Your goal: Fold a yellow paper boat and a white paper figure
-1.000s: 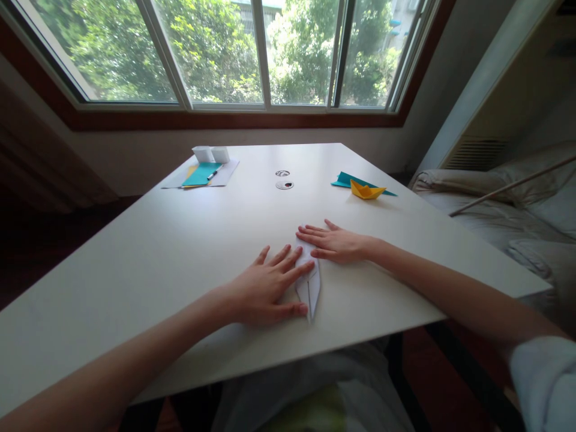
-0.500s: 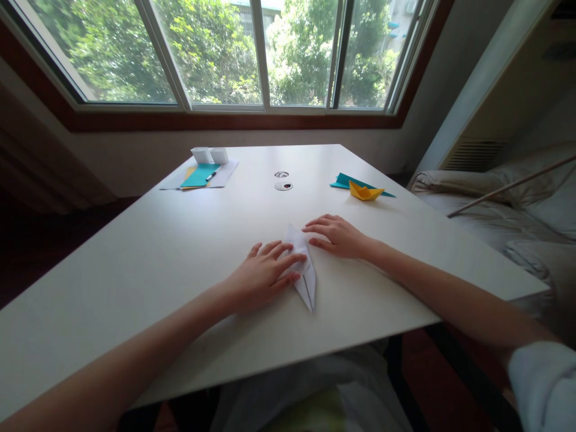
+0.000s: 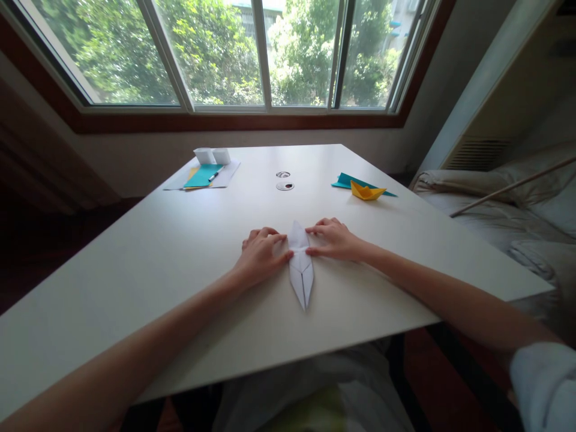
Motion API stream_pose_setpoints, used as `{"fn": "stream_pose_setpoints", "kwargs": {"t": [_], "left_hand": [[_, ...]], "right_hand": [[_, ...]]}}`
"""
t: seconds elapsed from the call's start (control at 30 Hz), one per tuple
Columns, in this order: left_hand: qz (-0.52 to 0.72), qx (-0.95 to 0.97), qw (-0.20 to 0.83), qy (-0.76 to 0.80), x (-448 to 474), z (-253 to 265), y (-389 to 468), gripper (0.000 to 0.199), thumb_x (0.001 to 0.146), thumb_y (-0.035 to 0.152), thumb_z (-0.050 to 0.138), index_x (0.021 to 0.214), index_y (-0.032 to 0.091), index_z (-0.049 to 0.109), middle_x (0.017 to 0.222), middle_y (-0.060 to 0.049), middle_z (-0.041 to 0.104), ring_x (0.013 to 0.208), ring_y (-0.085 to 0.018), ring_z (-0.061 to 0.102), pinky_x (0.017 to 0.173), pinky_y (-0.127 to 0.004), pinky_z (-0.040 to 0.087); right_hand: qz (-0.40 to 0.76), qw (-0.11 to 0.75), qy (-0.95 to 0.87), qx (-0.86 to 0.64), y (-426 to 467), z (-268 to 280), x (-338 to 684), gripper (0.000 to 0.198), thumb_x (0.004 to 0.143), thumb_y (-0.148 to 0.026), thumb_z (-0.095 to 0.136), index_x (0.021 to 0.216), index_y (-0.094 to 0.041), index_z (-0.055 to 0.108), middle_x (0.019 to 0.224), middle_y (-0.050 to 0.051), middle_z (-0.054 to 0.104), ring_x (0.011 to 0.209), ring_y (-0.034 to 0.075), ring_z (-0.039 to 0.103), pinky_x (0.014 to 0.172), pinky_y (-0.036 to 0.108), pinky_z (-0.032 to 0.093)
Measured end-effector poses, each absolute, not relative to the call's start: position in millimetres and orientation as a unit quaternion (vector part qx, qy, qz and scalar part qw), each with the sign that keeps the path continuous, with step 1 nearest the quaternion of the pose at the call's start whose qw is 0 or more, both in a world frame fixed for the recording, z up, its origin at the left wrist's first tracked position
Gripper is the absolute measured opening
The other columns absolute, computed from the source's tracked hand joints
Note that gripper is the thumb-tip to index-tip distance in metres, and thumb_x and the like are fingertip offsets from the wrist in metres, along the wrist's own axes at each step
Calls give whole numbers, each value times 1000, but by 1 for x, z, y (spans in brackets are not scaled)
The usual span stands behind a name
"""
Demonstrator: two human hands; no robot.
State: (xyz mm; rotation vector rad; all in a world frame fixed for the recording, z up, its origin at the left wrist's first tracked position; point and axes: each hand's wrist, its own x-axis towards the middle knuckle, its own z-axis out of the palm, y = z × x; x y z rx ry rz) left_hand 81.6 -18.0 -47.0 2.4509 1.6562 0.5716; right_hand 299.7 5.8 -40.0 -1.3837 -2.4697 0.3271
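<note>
A white sheet folded into a long, narrow diamond, the folded paper (image 3: 300, 264), lies flat on the white table with its points facing away from and toward me. A slit runs down the middle of its near half, and creases cross its centre. My left hand (image 3: 261, 253) has thumb and index finger at the paper's left edge, the other fingers curled. On the opposite edge, my right hand (image 3: 333, 240) holds with thumb and forefinger in the same way. Both hands rest on the tabletop.
Toward the back right sit a yellow paper boat (image 3: 366, 191) and a blue folded paper (image 3: 346, 179). At the back left are coloured sheets (image 3: 202, 175), a pen (image 3: 216, 174) and two white containers (image 3: 212, 156). Round cable holes (image 3: 285, 186) pierce the table behind the folded paper.
My left hand has moved off the top of the folded paper to its left edge, fingers curling. The paper has turned straighter, its near tip shifting left. My right hand now meets its right edge.
</note>
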Motion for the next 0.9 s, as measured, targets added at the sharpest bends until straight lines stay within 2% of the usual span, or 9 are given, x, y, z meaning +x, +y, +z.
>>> {"fn": "stream_pose_setpoints", "kwargs": {"t": [0.17,0.33,0.53,0.67,0.8,0.9], "left_hand": [[203,801,98,555,83,-44,-18,43,73,46,56,107,21,60,109,-7,57,107,-28,44,90,-42,37],[209,802,114,548,84,-42,-19,44,73,45,56,108,20,59,108,-8,58,107,-29,44,89,-44,37],[236,794,139,543,83,-42,-18,45,70,43,61,107,18,56,101,-7,60,102,-27,46,85,-42,39],[235,790,151,547,84,-41,-18,33,69,40,62,93,18,60,99,-7,61,102,-27,46,86,-41,39],[247,790,194,526,85,-40,-18,21,69,35,62,83,20,58,89,-2,63,96,-24,50,80,-35,42],[256,802,209,497,85,-39,-17,15,70,30,60,80,19,56,85,0,63,87,-20,54,74,-31,43]], "right_hand": [[166,172,-843,-481,4,-39,297,53,69,-51,62,114,-23,57,104,8,59,102,25,49,86,38,38],[212,225,-829,-467,0,-37,296,51,67,-39,68,112,-20,53,104,8,59,98,22,52,83,37,40],[292,273,-818,-414,0,-43,295,41,67,-29,67,101,-19,46,100,6,59,93,18,54,79,34,43],[337,269,-801,-415,0,-45,295,41,68,-27,65,101,-20,43,95,5,60,86,16,55,72,30,46],[348,266,-790,-428,-1,-42,295,45,66,-26,67,104,-20,43,89,3,62,81,15,55,68,28,45],[329,265,-800,-427,-2,-39,293,35,66,-24,66,98,-19,51,86,1,62,77,14,53,67,27,43]]}}
